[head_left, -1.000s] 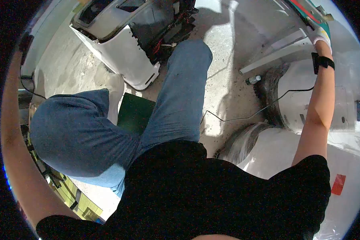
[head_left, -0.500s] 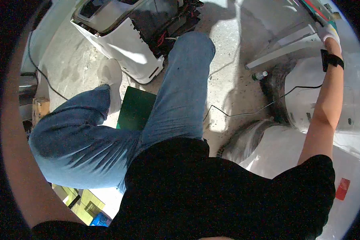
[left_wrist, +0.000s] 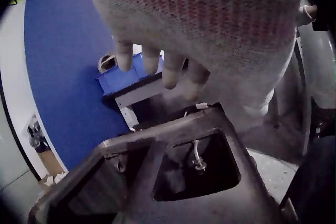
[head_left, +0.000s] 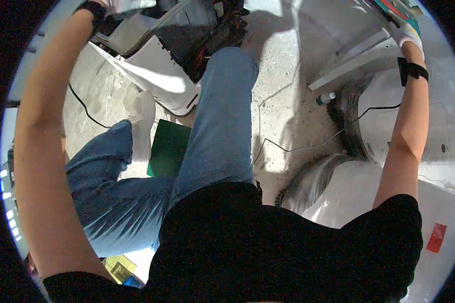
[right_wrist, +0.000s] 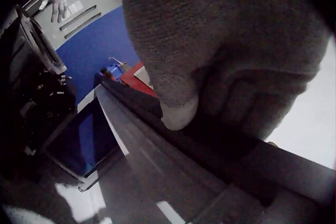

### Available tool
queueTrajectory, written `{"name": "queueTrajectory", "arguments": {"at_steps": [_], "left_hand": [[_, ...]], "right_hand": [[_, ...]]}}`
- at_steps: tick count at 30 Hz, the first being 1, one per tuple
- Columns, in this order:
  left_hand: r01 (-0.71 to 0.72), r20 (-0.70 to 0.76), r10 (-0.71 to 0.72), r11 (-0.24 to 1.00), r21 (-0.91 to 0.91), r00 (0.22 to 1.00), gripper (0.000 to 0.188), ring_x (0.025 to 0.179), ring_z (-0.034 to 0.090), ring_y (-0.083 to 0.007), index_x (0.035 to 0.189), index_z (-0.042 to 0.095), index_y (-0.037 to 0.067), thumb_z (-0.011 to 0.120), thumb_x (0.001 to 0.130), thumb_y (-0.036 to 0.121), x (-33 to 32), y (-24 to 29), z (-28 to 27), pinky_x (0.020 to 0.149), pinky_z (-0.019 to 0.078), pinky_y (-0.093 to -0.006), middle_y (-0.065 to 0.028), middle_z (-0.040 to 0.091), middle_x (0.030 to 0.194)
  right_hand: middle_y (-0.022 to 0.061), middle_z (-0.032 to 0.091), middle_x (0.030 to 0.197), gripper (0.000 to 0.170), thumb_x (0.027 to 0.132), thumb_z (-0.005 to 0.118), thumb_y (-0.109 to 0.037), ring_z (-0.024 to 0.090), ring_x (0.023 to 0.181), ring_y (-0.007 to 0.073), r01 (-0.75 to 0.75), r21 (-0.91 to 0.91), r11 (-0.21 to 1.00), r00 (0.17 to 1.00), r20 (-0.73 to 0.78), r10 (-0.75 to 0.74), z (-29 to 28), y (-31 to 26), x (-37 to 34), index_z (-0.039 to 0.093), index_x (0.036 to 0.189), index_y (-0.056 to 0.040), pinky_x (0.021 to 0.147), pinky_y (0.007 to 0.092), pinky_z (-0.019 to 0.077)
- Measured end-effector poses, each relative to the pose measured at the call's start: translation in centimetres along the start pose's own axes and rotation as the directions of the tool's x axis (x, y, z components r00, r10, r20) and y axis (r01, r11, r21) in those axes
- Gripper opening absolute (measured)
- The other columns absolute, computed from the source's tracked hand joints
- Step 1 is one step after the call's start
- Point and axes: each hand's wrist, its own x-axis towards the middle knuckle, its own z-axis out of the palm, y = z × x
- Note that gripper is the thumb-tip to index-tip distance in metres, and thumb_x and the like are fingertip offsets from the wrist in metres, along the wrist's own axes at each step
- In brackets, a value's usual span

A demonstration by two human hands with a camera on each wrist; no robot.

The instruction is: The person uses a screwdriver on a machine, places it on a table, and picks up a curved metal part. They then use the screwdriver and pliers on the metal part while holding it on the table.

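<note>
My left hand (head_left: 126, 5), in a whitish knitted glove, hovers at the upper left of the head view over the grey housing. In the left wrist view its fingers (left_wrist: 170, 71) hang apart and hold nothing, above the housing (left_wrist: 136, 203) with its rectangular openings. The right wrist view also shows that left hand (right_wrist: 55, 2) with spread fingers. My right hand (head_left: 408, 36), gloved too, is out at the upper right. Its thumb (right_wrist: 179, 113) lies along a dark rail (right_wrist: 210, 169) and the fingers curl over it, partly in shadow.
A white panel (head_left: 159, 76) of the housing stands near the knees. A green board (head_left: 169, 149) lies on the floor. A black cable (head_left: 308, 149) runs to plastic-wrapped white objects (head_left: 404, 116), near a small bottle (head_left: 326, 98). Blue bins (left_wrist: 123, 78) appear beyond the housing.
My left arm has swung forward and inward, bringing the left hand into the head view over the housing. The right hand has stayed at about the same place.
</note>
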Motion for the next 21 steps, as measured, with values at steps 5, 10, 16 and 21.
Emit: {"name": "queueTrajectory", "arguments": {"at_steps": [5,10,16,21], "left_hand": [[0.168,0.325,-0.143,0.985,-0.049,0.935,0.100,0.135,0.033,-0.0418,0.143,0.041,0.009,0.046,0.074,0.081,1.2,4.6,3.5,0.113,0.0226,-0.0493,-0.0260,0.042,0.141],[0.243,0.493,-0.155,0.963,-0.120,0.856,0.108,0.136,0.033,-0.0411,0.151,0.022,0.014,0.059,0.068,0.073,2.0,6.3,3.7,0.114,0.0149,-0.0542,-0.0281,0.040,0.142],[0.058,0.468,-0.026,0.997,-0.055,0.883,0.096,0.129,0.044,-0.0387,0.146,0.035,0.015,0.062,0.069,0.066,2.6,2.8,3.1,0.113,0.0219,-0.0522,-0.0218,0.055,0.130],[-0.176,0.514,0.143,0.984,0.015,0.846,0.086,0.121,0.051,-0.0392,0.139,0.047,0.013,0.062,0.072,0.064,5.4,-0.6,1.9,0.105,0.0356,-0.0464,-0.0247,0.056,0.126]], "right_hand": [[0.0171,0.060,0.122,0.038,0.089,0.055,-0.035,0.055,0.113,0.0376,0.111,0.021,0.994,0.989,-0.096,-0.109,0.6,0.3,-0.1,0.061,0.123,-0.0214,0.096,0.0405,0.0443],[0.0184,0.060,0.122,0.040,0.087,0.056,-0.033,0.055,0.113,0.0378,0.210,-0.237,0.949,0.923,-0.271,-0.272,1.5,1.6,0.7,0.059,0.126,-0.0238,0.097,0.0413,0.0438],[0.0171,0.060,0.122,0.040,0.088,0.055,-0.033,0.055,0.112,0.0379,0.111,-0.051,0.992,0.992,-0.056,-0.114,0.6,0.9,0.5,0.059,0.127,-0.0238,0.097,0.0415,0.0439],[0.0193,0.065,0.110,0.031,0.084,0.061,-0.008,0.062,0.099,0.0337,0.065,0.269,0.961,0.986,-0.165,-0.020,-2.2,-2.3,-2.8,0.066,0.114,-0.0139,0.079,0.0377,0.0495]]}}
